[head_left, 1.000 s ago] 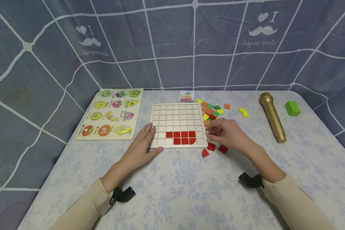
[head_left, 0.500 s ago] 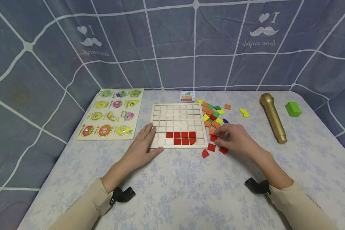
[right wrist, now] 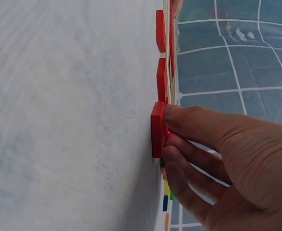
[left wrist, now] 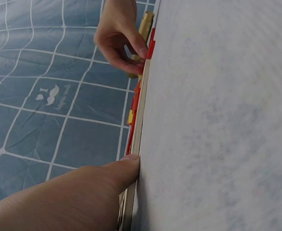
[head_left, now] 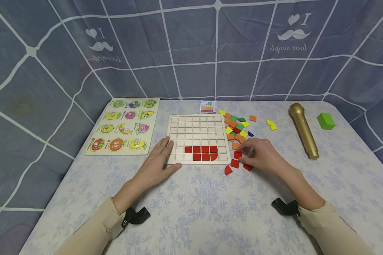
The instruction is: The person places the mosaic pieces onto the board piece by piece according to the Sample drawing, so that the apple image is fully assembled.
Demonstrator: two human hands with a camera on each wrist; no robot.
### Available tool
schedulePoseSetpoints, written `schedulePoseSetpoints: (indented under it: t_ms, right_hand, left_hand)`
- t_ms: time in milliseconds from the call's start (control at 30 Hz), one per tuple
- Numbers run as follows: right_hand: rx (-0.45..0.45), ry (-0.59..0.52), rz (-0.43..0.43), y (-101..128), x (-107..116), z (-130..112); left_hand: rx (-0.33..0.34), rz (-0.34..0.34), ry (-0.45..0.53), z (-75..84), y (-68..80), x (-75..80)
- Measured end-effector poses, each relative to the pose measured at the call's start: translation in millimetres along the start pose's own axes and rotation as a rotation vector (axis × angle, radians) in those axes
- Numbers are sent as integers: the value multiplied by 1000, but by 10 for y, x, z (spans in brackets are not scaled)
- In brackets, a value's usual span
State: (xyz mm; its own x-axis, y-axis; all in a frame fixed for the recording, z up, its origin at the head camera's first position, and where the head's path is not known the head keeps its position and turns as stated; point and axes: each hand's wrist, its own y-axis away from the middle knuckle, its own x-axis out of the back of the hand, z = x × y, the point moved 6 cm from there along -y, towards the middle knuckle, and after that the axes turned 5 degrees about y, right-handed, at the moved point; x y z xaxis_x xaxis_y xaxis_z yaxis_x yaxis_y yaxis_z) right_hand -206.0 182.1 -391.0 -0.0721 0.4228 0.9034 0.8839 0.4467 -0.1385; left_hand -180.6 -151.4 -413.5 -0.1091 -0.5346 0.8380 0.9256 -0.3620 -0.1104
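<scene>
while left hand [head_left: 156, 163] rests flat on grid board [head_left: 198, 122], right hand [head_left: 261, 156] grip pinches red square tile [head_left: 237, 154], flat on table, no long axis.

A: What is the grid board [head_left: 198, 132] made of?
B: Pale, matt unpainted wood; the red tiles [head_left: 200, 153] in it are wood painted smooth with a satin finish.

A: And the surroundings?
B: The tablecloth [head_left: 210, 209] is matt printed cloth; the microphone [head_left: 302, 129] shows a glossy, metallic gold finish; the green block [head_left: 325, 120] looks matt.
</scene>
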Motion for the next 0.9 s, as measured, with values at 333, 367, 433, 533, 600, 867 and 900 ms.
schedulePoseSetpoints:
  t_ms: [333,367,433,533,600,867,900]
  right_hand:
    - [-51,0,-24,-17,58,-9]
    - [-49,-2,-19,-23,67,-20]
    - [-39,-3,-12,-44,73,-55]
    - [-12,-13,-8,-93,64,-144]
    - [6,-27,-9,-136,49,-217]
    - [90,-98,-25,-353,-64,-549]
    - [101,-105,-28,-381,-83,-592]
  left_hand:
    - [1,1,2,-5,1,-1]
    - [0,2,2,-4,2,0]
    - [-2,4,1,-5,4,2]
    - [-4,7,1,-5,7,2]
    - [-3,8,0,-6,7,0]
    - [0,8,1,3,7,1]
    - [0,8,1,3,7,2]
